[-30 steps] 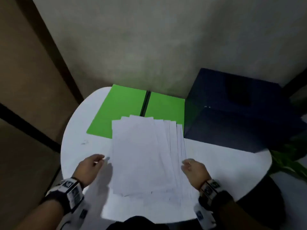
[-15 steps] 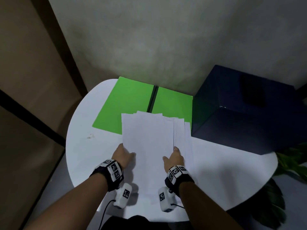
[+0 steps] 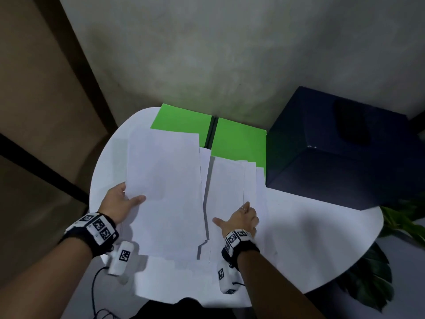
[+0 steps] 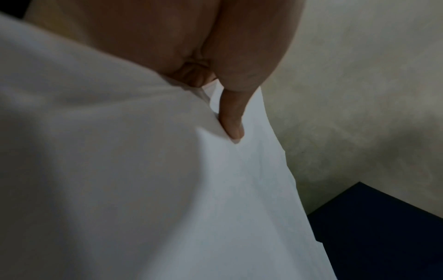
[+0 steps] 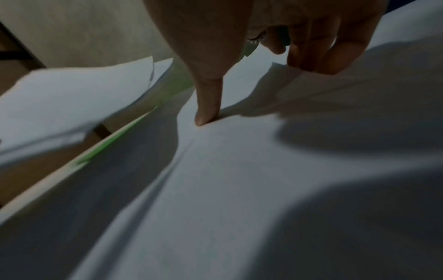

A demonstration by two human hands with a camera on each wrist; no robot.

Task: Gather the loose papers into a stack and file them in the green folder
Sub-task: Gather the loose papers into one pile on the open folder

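Observation:
My left hand (image 3: 119,201) pinches the left edge of a bunch of white sheets (image 3: 165,192), thumb (image 4: 232,121) on top, and holds them raised over the table's left side. The remaining sheets (image 3: 230,180) lie fanned on the round white table (image 3: 322,238), partly over the folder. On them rests my right hand (image 3: 239,218), with its thumb (image 5: 208,106) and fingertips (image 5: 311,60) pressing the paper (image 5: 239,170). The green folder (image 3: 239,143) lies open at the back of the table, a dark spine down its middle; the papers cover its near part.
A large dark blue box (image 3: 333,157) stands on the table's right rear, close against the folder's right edge. A green plant (image 3: 402,222) sits beyond the table's right rim. The grey wall runs just behind the folder.
The papers were one fanned pile with both hands at its near edge. My left hand has since gripped several sheets and lifted them left, leaving a gap; the right hand stays on the rest.

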